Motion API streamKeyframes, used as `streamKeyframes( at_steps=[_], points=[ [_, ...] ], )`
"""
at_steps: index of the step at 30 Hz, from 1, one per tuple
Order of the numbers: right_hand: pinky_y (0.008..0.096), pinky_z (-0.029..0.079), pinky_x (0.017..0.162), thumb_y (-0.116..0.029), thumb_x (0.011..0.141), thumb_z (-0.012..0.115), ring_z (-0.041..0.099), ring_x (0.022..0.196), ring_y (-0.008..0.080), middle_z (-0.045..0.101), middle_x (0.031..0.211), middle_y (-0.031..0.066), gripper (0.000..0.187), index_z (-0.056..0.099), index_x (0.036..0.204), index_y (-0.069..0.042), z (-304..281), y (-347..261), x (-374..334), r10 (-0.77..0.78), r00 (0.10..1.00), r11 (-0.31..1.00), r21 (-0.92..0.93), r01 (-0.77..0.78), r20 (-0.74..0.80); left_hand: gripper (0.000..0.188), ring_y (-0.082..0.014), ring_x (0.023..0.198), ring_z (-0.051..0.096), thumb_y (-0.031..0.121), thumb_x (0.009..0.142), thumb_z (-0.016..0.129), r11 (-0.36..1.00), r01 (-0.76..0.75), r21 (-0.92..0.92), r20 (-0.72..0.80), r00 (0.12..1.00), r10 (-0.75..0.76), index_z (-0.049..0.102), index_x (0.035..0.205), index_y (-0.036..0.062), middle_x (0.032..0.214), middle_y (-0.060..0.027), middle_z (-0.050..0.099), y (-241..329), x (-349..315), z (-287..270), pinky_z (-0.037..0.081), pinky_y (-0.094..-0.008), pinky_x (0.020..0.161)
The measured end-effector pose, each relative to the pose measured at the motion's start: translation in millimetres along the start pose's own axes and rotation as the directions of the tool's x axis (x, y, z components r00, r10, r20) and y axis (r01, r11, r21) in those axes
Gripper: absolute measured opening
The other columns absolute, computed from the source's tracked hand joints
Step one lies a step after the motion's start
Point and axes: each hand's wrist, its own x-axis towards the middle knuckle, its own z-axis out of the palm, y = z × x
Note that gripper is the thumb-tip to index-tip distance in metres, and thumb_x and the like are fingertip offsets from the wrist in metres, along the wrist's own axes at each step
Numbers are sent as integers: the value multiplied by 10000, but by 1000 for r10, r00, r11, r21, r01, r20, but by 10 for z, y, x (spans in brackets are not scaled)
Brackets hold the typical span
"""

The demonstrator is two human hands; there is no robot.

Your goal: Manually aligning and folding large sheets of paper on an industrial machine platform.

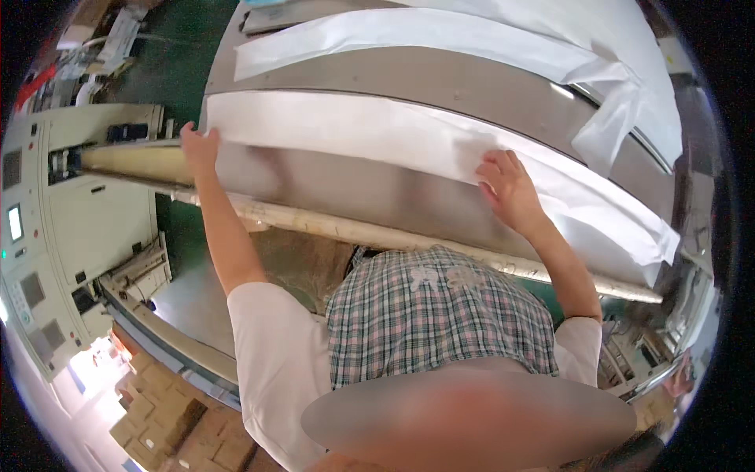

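A long white strip of thin, cloth-like sheet point(338, 130) lies across a grey metal surface point(346, 181) in front of me. My left hand point(200, 148) is at the strip's left end, beside its corner, with thumb and fingers apart. Over the strip's near edge, right of the middle, my right hand point(507, 185) is loosely bent with its fingers apart, casting a shadow on the white sheet. Neither hand visibly grips anything. Toward the right the strip is creased and partly folded over, and its far right end hangs toward the surface's edge.
Beyond it lies another white strip point(377, 27), crumpled at its right end. A pale roller point(346, 226) runs along the near edge, close to my checked apron point(440, 315). Cream machine cabinets point(102, 228) stand at left. Cardboard boxes point(157, 409) are stacked at lower left.
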Motion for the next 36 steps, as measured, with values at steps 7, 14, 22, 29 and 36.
streamKeyframes(
  at_steps=[7,14,22,29,36],
  points=[
    [405,384,888,-23,651,620,431,1095,332,466,1157,146,409,514,1045,-52,43,29,-518,224,967,961,-136,-240,-124,401,-357,1069,407,408,784,549,874,-458,161,183,884,429,524,1066,124,1136,-134,480,1360,-398,132,360,-499,856],
    [396,377,905,-57,697,625,415,1119,321,453,1189,139,395,509,1074,-34,-71,221,-1071,344,900,929,-45,-368,-267,304,-345,1065,393,343,872,418,833,-514,207,283,846,452,535,991,88,1075,-144,504,1386,-1017,699,318,-565,827],
    [259,439,710,17,805,449,532,844,135,550,988,58,239,537,1024,-24,-700,1831,-2934,619,196,742,486,-462,-760,281,-345,1050,429,254,882,410,741,-344,577,186,939,290,511,1065,67,1066,-146,523,312,-943,327,369,-459,852],
    [271,463,677,-66,787,450,496,808,157,506,1020,80,378,430,1165,-46,-1428,3240,-4170,904,-225,270,894,-357,-363,344,-418,1057,422,270,883,408,765,-623,160,131,782,609,503,1111,30,1126,-225,492,714,-1198,609,335,-481,901],
    [255,447,579,-115,793,452,496,731,137,511,951,45,283,455,1075,-87,-1492,3973,-4554,975,-129,142,949,-281,-184,413,-435,1129,358,298,897,369,905,-421,52,99,904,415,425,1218,44,1205,-300,399,1521,-1765,526,282,-483,943]
  ],
)
